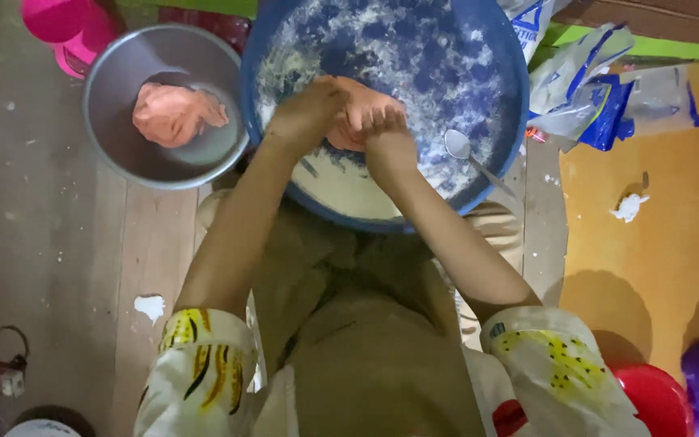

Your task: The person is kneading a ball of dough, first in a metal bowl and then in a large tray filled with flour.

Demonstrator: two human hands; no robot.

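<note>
A metal bowl (115, 97) sits on the wooden floor (50, 243) with a lump of orange dough (173, 113) inside. A pink plastic container (70, 28) stands just behind it. Crumpled blue-and-white plastic bags (600, 89) lie to the right, near an orange mat (657, 243) with a white scrap (629, 207). A red bowl (661, 400) shows at the bottom right.

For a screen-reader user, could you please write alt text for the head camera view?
Seen from above, a person's left hand and right hand press a lump of orange dough inside a large blue basin dusted with flour, a spoon lying in it. Beside it on the wooden floor, a metal bowl holds another orange dough lump.
</note>
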